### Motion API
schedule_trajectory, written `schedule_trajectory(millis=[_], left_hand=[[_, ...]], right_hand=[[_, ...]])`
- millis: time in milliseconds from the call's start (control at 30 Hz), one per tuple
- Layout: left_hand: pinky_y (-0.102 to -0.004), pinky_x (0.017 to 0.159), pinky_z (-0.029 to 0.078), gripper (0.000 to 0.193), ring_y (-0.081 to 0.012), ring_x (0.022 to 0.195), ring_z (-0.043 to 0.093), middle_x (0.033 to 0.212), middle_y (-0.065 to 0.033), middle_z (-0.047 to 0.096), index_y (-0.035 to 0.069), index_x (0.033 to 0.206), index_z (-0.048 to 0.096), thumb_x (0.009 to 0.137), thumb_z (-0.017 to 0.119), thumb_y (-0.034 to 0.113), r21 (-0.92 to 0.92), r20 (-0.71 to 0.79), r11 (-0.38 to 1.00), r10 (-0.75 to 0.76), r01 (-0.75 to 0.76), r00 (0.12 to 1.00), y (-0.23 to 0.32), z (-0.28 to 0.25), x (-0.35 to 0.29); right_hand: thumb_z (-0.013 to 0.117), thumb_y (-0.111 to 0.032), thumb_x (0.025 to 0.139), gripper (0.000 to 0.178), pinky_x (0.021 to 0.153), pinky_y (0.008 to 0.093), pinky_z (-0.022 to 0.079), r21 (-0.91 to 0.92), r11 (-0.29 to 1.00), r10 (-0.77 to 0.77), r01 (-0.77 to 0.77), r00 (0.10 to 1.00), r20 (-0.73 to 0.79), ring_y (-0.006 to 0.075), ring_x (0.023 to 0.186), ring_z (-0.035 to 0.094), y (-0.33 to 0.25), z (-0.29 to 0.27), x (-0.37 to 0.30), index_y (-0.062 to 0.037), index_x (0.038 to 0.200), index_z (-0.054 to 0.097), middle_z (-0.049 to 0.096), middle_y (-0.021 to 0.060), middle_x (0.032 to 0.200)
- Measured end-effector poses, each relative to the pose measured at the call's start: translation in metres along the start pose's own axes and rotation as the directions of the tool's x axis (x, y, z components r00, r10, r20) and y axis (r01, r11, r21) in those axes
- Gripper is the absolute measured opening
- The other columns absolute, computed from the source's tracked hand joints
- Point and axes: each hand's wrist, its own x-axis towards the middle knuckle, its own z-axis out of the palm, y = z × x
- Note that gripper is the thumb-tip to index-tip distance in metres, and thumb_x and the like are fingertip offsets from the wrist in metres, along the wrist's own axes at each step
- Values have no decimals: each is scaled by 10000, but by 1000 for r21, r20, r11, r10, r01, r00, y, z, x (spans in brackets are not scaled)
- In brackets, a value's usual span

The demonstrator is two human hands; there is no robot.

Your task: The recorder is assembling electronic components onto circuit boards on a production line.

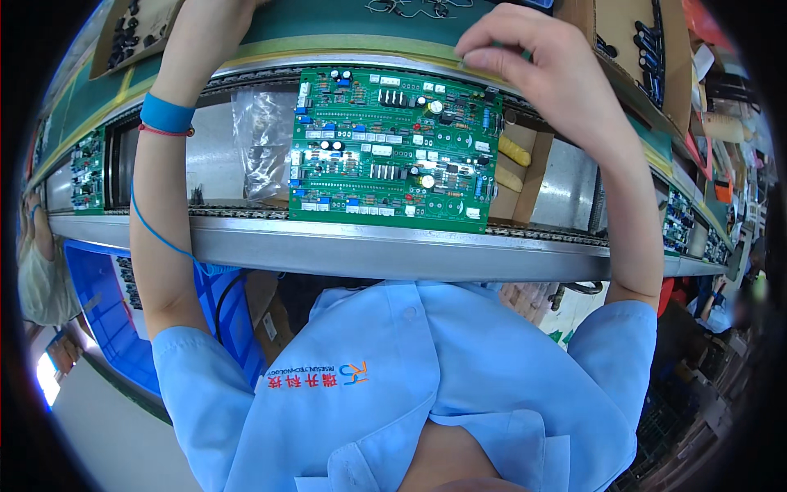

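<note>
A green circuit board (393, 148), populated with white connectors, capacitors and other parts, lies across the conveyor rails in front of me. My left hand (215, 29) reaches past the far rail at the upper left, its fingers cut off or hidden at the picture's top edge. Above the board's far right corner is my right hand (537, 53), thumb and index fingertip pinched together over the green work surface (344, 29). Whatever is between those fingertips is too small to name. Thin wired parts (418, 8) lie on that surface between the hands.
Cardboard boxes with black components stand at the far left (102, 61) and far right (676, 90). A clear plastic bag (261, 143) lies left of the board. More boards sit along the conveyor (88, 176). A blue bin (102, 287) stands below left. A blue wrist strap (166, 113) trails a cord.
</note>
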Motion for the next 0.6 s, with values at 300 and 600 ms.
schedule_trajectory(millis=[300, 600], left_hand=[[-394, 836, 512, 239, -354, 950, 624, 982, -182, 633, -47, 1001, 655, 765, 663, -83, -61, -58, 998, 14, -17, 998, -15, 17, 0], [-366, 749, 541, 178, -302, 799, 674, 899, -192, 707, -55, 948, 707, 774, 715, -21, -126, 2, 982, -142, 141, 990, -27, 10, -1]], right_hand=[[604, -99, 902, 135, 753, 428, 524, -221, 974, -56, 55, 998, 1, 309, 890, 670, -2, 27, -4, -85, 1002, 694, 687, 104, 891], [627, -90, 879, 133, 644, 406, 520, -258, 957, -149, 133, 988, -40, 286, 813, 685, -6, 27, -6, -109, 1010, 616, 699, 69, 863]])
